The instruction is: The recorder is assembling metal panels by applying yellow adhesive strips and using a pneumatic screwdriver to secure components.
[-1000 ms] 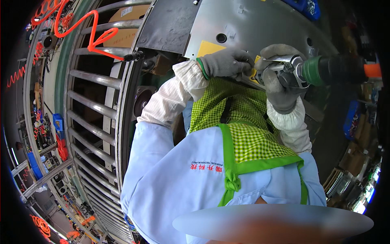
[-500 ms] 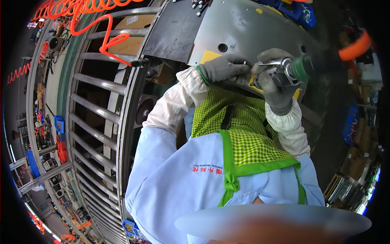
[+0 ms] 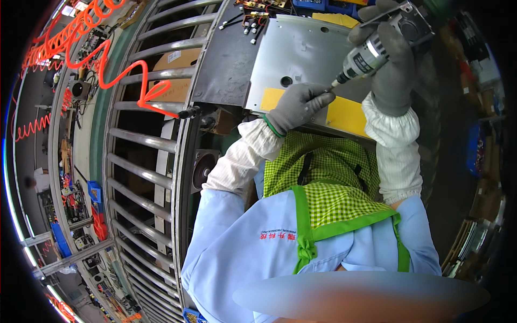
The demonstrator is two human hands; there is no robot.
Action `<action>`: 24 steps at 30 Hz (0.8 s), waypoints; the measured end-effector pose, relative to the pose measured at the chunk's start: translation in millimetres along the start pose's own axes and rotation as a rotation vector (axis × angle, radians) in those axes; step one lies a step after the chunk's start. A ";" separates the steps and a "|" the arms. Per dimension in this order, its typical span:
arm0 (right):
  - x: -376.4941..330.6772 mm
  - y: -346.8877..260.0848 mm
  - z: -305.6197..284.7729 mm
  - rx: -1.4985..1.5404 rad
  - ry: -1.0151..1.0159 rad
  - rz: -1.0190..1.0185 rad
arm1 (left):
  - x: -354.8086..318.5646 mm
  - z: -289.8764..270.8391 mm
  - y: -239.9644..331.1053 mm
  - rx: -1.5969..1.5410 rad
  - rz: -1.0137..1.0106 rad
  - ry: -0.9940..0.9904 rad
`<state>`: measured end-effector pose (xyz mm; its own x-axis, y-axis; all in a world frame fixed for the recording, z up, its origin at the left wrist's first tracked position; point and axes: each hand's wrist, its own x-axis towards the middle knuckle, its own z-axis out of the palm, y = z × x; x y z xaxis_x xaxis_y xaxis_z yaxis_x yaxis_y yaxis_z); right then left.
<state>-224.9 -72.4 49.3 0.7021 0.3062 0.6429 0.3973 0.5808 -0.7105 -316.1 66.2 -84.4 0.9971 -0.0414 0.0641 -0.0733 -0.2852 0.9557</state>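
Note:
My right hand (image 3: 396,72), in a grey glove, is wrapped round a power screwdriver (image 3: 367,58) with a silver-grey body and dark label. Its nose slants down and left. A metal bracket-like part (image 3: 412,24) shows by the same hand; how it is attached is unclear. My left hand (image 3: 301,106), also gloved, has thumb and fingers pinched together at the screwdriver's tip; whatever is between them is too small to make out. Both hands are above the near part of a silver metal panel (image 3: 293,51), which has a round hole and yellow patches (image 3: 347,116) along its near edge.
A dark board (image 3: 223,70) adjoins the panel on the left. Loose wired connectors (image 3: 253,24) and blue bins (image 3: 328,5) are at the back. Left of me runs a roller conveyor (image 3: 142,140), with a coiled orange air hose (image 3: 142,81) hanging over it.
My right hand has moved up and right, and the screwdriver now points its nose at my left hand. The left hand stays near the panel's edge, fingers still closed. The whole view has shifted slightly.

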 end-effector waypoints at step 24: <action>-6.8 40.5 -49.7 0.294 -0.285 0.099 | 15.7 1.4 -12.1 0.163 0.199 -0.033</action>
<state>-184.3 -88.4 1.9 0.5203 0.5437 0.6586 0.1217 0.7161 -0.6873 -299.6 67.6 -95.4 0.9618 -0.1421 0.2341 -0.2727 -0.4191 0.8660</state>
